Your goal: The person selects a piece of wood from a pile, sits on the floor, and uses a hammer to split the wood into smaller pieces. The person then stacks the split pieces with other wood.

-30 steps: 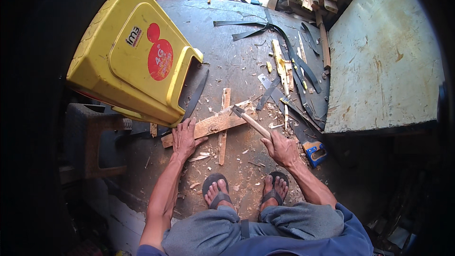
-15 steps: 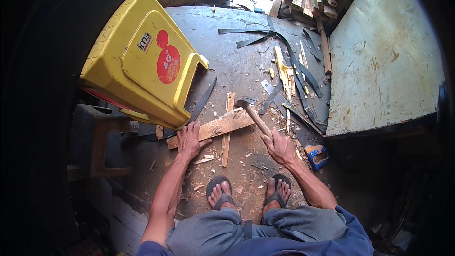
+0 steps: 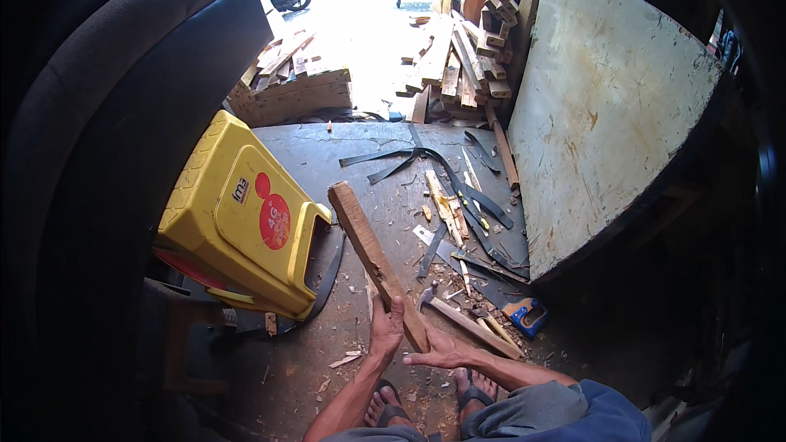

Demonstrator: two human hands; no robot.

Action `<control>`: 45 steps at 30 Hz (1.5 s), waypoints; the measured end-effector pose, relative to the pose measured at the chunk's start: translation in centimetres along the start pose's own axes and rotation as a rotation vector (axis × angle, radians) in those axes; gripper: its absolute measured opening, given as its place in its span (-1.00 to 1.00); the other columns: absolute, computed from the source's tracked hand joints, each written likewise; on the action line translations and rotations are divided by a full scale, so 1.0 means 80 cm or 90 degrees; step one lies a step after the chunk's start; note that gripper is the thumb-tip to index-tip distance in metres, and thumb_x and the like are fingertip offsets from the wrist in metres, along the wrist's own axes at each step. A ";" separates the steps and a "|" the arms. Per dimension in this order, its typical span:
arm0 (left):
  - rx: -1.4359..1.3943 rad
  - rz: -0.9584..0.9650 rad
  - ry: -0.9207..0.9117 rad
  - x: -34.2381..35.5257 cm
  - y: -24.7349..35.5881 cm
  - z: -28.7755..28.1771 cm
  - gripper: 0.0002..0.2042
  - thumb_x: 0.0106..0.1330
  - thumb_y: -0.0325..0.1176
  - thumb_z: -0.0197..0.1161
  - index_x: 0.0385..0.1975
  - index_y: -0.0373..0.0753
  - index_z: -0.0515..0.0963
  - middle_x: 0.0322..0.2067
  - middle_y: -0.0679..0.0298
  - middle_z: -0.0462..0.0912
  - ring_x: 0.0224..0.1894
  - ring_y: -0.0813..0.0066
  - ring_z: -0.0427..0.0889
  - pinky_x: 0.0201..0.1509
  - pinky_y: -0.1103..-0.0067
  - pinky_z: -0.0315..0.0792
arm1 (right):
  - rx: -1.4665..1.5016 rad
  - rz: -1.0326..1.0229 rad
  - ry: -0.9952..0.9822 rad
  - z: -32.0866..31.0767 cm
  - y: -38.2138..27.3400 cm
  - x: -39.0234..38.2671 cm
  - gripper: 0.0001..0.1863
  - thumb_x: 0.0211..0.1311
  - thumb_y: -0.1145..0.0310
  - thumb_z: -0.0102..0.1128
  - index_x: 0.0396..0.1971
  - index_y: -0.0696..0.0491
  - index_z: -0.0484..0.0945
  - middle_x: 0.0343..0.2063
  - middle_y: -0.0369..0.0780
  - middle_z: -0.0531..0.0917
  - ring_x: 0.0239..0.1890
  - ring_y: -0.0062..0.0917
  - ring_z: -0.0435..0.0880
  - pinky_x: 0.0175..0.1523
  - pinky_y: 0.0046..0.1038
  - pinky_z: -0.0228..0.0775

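A rough wooden board (image 3: 367,250) is raised off the floor, tilted with its far end up to the left. My left hand (image 3: 386,327) grips its edge low down, thumb uppermost. At the near end, my right hand (image 3: 442,349) holds it too, with its fingers partly hidden behind the wood. Just right of my hands, a claw hammer (image 3: 471,324) lies on the floor, its head pointing away from me. Part of a thin wooden strip shows behind my left hand.
An overturned yellow plastic stool (image 3: 237,221) stands at left. To the right lie a handsaw (image 3: 526,317) with a blue handle, black straps (image 3: 458,184) and splintered wood (image 3: 446,205). A large pale panel (image 3: 614,106) leans at far right. Wood offcuts (image 3: 458,57) are piled beyond.
The hammer has left my right hand and now lies on the floor. The board has come up from the floor into both hands. The view has tilted up, showing more of the street.
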State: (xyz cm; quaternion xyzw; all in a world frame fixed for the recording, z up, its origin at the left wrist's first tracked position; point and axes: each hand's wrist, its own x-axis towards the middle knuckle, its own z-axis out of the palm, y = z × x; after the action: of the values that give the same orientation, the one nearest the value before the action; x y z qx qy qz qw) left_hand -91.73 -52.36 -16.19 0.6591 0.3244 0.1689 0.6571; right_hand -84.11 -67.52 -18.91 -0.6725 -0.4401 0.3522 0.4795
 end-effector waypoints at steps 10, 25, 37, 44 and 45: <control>0.157 -0.157 -0.013 -0.063 -0.154 -0.082 -0.58 0.54 -0.05 0.05 0.01 -0.33 0.57 -0.29 0.28 0.67 -0.22 0.54 0.61 -0.05 0.56 0.48 | 0.319 0.267 0.083 -0.026 -0.021 0.024 -0.33 0.20 0.37 0.15 0.32 0.17 0.23 -0.21 -0.18 0.64 -0.37 -0.49 0.70 -0.27 -0.44 0.63; 0.275 -0.259 -0.065 -0.092 -0.101 -0.084 -0.60 0.45 -0.04 0.13 0.02 -0.24 0.62 -0.13 0.09 0.73 -0.04 0.25 0.70 0.10 0.41 0.49 | -0.216 -0.481 0.461 -0.317 -0.322 0.278 -0.52 0.38 0.32 0.23 0.24 0.09 0.40 -0.01 -0.07 0.61 -0.32 -0.47 0.75 -0.32 -0.46 0.63; 0.439 0.004 0.143 -0.057 -0.145 -0.047 -0.48 0.32 -0.14 0.29 0.12 -0.39 0.41 -0.03 -0.10 0.43 0.06 -0.08 0.43 0.21 0.20 0.31 | -0.165 0.267 0.006 -0.104 -0.018 -0.075 -0.69 0.40 0.24 0.14 0.04 0.03 0.65 -0.19 -0.16 0.78 -0.12 -0.38 0.77 0.03 -0.34 0.54; 0.649 -0.019 0.141 -0.019 -0.163 -0.038 -0.46 0.24 -0.06 0.39 0.03 -0.30 0.38 -0.08 0.02 0.41 0.00 0.00 0.45 0.08 0.21 0.36 | -0.247 0.324 0.000 -0.107 -0.030 -0.070 -0.67 0.34 0.27 0.17 0.02 0.08 0.63 -0.16 0.00 0.72 -0.10 -0.09 0.71 0.01 -0.20 0.52; 0.595 -0.017 0.151 -0.015 -0.165 -0.041 -0.48 0.27 -0.09 0.38 0.05 -0.32 0.40 -0.11 0.05 0.45 -0.05 0.07 0.48 0.04 0.25 0.38 | -0.272 0.282 -0.003 -0.105 -0.027 -0.066 -0.67 0.34 0.26 0.17 0.01 0.09 0.63 -0.16 0.01 0.72 -0.11 -0.09 0.72 0.01 -0.20 0.52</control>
State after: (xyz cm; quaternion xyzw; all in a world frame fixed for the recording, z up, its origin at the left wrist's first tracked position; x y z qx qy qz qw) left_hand -97.48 -51.64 -28.57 0.8559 0.4465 0.0705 0.2512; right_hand -79.05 -74.88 -14.12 -0.8369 -0.3478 0.3494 0.2378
